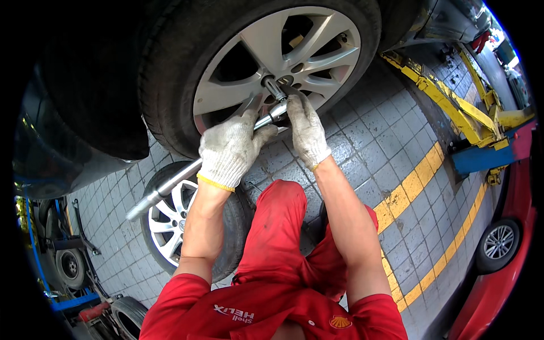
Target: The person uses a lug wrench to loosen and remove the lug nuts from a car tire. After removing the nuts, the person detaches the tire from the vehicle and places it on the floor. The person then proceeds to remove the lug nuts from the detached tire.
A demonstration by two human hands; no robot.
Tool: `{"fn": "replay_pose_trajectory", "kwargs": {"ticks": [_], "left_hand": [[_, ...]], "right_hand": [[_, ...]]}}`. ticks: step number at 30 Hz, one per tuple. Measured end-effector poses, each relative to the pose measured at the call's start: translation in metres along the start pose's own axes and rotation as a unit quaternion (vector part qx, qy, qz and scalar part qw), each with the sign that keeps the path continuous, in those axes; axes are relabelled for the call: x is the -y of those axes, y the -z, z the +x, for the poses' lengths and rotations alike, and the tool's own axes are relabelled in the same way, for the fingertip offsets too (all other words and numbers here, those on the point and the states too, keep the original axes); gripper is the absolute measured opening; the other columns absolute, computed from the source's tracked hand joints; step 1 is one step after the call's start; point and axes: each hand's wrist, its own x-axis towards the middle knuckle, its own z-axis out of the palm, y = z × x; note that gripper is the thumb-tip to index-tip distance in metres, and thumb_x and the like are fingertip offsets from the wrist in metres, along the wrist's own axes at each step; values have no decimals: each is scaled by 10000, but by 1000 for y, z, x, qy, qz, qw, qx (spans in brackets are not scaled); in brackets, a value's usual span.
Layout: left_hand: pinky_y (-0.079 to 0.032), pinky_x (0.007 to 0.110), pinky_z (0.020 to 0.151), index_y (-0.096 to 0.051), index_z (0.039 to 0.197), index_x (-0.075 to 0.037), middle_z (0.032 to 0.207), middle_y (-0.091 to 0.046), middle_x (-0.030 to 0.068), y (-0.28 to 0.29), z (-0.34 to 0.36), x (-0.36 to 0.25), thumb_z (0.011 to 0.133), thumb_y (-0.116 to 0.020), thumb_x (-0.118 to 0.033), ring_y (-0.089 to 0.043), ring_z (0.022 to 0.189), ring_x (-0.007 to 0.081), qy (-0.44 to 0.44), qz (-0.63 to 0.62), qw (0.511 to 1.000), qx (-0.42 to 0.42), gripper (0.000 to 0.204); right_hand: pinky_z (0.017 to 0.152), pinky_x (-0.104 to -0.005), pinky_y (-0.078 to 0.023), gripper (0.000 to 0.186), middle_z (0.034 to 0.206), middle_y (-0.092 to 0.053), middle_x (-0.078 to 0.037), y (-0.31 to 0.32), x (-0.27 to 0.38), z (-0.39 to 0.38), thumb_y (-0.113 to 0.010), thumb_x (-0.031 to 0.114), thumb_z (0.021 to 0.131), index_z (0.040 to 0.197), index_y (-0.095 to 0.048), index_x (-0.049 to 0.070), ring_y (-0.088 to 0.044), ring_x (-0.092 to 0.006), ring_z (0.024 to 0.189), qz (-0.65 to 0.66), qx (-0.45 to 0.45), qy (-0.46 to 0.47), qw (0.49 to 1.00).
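Observation:
A long silver torque wrench [170, 186] runs slantwise from the lower left up to the wheel. My left hand [228, 146], in a white knitted glove with a yellow cuff, is closed round its shaft near the head. At the head end, the fingers of my gloved right hand [307, 129] close on the wrench, just below the socket [274, 89]. That socket points into the hub area of a silver alloy wheel [263, 45] mounted on a dark car. The lug nut under the socket is hidden.
Behind my left forearm, a second alloy wheel [170, 218] lies on the tiled floor [362, 147]. Yellow lift arms [453, 107] stand at the right, with a red car [518, 238] beyond. Loose tyres and a steel wheel [71, 266] are at the lower left.

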Motion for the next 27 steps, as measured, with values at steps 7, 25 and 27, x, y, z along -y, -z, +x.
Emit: {"fn": "replay_pose_trajectory", "kwargs": {"ticks": [7,25,27], "left_hand": [[-570,594,828,-659,1264,-53,997,-766,284,-72,0,8,1071,-640,-513,-734,1013,518,52,-189,980,33,499],[-584,554,772,-700,1181,-48,925,-759,241,-112,29,-6,978,-698,-388,-739,905,500,24,-294,951,-95,396],[-582,537,761,-726,1141,-42,902,-755,228,-119,29,-7,962,-716,-383,-738,889,490,49,-311,944,-95,386]], "right_hand": [[1090,-390,-511,519,1390,-684,-182,-3,0,6,-610,329,1134,1522,-583,-14,-646,-243,1246,-54,10,51,997],[911,-444,-571,633,991,-770,-259,-6,30,20,-711,523,942,1164,-724,-69,-753,-405,977,-211,-57,-99,971],[905,-448,-573,603,978,-772,-256,-4,35,23,-708,492,940,1148,-726,-73,-754,-410,964,-212,-39,-104,971]]}}
